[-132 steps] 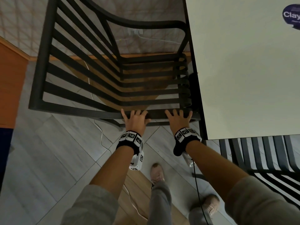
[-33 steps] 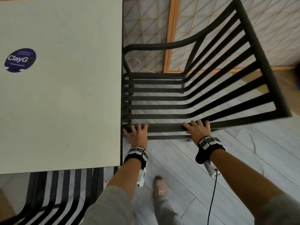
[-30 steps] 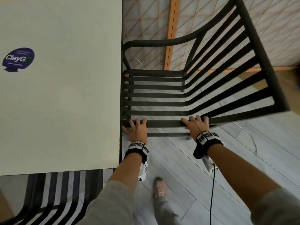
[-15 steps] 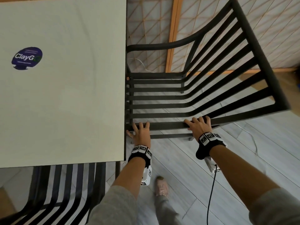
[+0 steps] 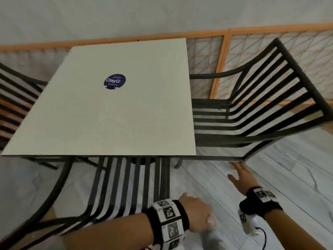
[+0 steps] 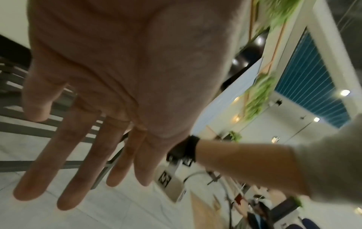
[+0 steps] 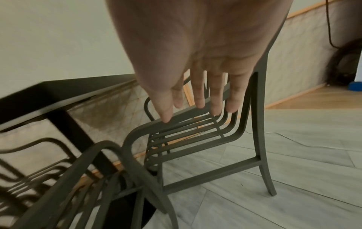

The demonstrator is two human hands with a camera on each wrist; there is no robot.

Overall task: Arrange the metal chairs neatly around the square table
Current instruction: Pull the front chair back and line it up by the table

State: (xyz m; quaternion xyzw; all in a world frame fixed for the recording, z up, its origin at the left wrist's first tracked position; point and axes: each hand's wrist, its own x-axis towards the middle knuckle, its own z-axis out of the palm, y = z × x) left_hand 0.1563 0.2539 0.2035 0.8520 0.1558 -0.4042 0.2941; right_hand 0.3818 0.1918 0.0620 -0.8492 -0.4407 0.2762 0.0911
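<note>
Both hands have let go of the right-hand chair's armrest: the right hand, fingers straight and spread, hovers just beside it, while the left hand, fingers straight, hangs beside the near chair. One square table stands with three slatted metal chairs tucked around it, the third at its left side.

Black slatted chairs, cream table, blue sticker

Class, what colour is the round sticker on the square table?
The sticker is dark blue with white lettering, clearest in the head view.
</note>
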